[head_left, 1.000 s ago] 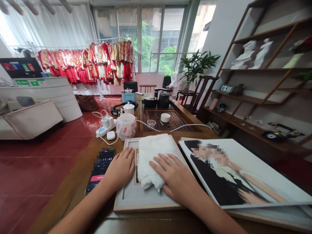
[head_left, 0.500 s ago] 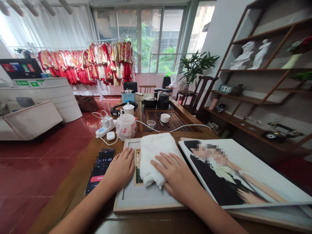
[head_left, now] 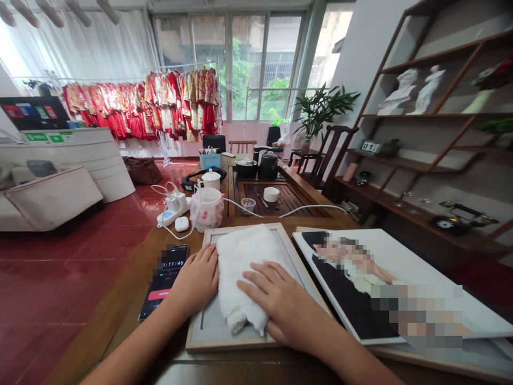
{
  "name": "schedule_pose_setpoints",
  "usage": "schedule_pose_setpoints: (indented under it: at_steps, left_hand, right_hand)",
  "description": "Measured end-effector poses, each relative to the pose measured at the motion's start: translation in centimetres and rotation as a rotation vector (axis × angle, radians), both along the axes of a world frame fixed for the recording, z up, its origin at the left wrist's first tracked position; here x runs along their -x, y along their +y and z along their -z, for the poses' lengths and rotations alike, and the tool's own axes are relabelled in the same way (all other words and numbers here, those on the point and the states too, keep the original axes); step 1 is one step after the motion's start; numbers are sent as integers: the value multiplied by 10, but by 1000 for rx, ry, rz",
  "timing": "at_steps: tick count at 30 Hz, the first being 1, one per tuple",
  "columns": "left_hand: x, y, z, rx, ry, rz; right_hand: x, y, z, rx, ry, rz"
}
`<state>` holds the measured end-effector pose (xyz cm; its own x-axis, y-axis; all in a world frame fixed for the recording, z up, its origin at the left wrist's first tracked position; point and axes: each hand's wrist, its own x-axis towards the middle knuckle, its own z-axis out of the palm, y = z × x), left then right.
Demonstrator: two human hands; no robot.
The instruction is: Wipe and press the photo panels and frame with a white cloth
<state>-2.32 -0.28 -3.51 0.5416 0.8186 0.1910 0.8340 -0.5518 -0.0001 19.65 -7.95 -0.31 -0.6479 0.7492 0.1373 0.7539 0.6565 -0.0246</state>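
A framed picture with a light wooden rim lies flat on the wooden table in front of me. A folded white towel covers most of its glass. My right hand lies flat on the towel's near end, fingers stretched out. My left hand rests on the frame's left edge, fingers loosely together, touching the towel's side. A phone showing a timer lies just left of my left hand.
A large photo print lies to the right of the frame. Beyond are a patterned jar, a power strip with cables, a tea tray with a kettle and cups. Shelves stand at right, a sofa at left.
My right hand has slid the towel to the left across the glass; it now hides the picture's inner image and reaches my left hand. The left hand has stayed put.
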Motion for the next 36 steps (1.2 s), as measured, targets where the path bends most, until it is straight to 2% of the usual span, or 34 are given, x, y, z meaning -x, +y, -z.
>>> schedule_pose_setpoints:
  at_steps: [2, 8, 15, 17, 24, 26, 32, 36]
  left_hand:
    - [0, 0, 1, -3, -3, 3]
    - [-1, 2, 4, -14, -19, -3]
    - [-1, -1, 0, -5, 3, 3]
    - [-1, -1, -1, -6, -5, 2]
    - [0, 1, 3, -6, -18, -12]
    - [-1, 1, 3, -10, -15, -12]
    - [-1, 0, 1, -8, -3, -5]
    - [-1, 0, 1, -12, -2, -4]
  right_hand:
    - [-1, 1, 0, 5, 19, 11]
    - [-6, 7, 5, -81, 35, 226]
    - [1, 0, 4, 15, 53, -1]
    - [2, 0, 3, 14, 58, 10]
    - [-4, 7, 7, -109, 17, 221]
    - [-5, 7, 7, -115, -1, 203]
    - [-2, 2, 2, -31, 6, 3]
    - [-1, 1, 3, -33, 0, 27]
